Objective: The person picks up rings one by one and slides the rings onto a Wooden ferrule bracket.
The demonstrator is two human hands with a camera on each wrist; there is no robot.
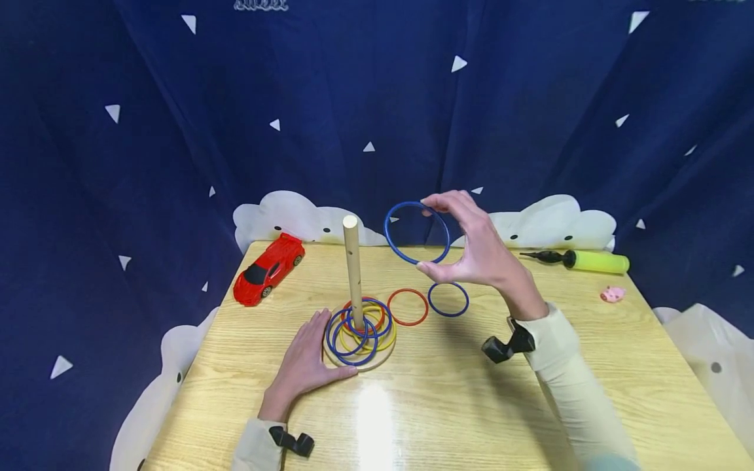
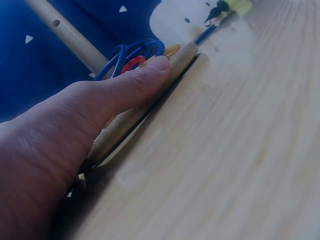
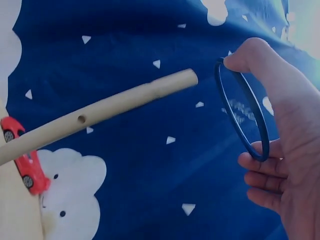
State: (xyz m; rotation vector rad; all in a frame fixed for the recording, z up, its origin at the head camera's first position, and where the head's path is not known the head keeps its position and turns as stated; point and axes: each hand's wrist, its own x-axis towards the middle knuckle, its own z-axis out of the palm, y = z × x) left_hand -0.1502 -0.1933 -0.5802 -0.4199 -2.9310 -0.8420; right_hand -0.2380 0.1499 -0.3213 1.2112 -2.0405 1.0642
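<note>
In the head view my right hand (image 1: 480,245) pinches a blue ring (image 1: 391,243) between thumb and fingertips, up in the air to the right of a wooden peg (image 1: 353,268). The right wrist view shows the ring (image 3: 258,110) apart from the peg's top end (image 3: 185,79). My left hand (image 1: 303,363) holds the peg's round wooden base (image 1: 377,361) at its left and front edge; the left wrist view has the thumb (image 2: 145,80) against the rim. Several blue, yellow and red rings (image 1: 385,343) lie overlapping on the base around the peg.
On the table, a red ring (image 1: 408,323) and another blue ring (image 1: 449,314) lie right of the base. A red toy car (image 1: 271,268) stands at the back left. A yellow-green hand pump (image 1: 597,261) and a small pink toy (image 1: 612,294) lie at the right. A blue curtain (image 1: 377,98) hangs behind.
</note>
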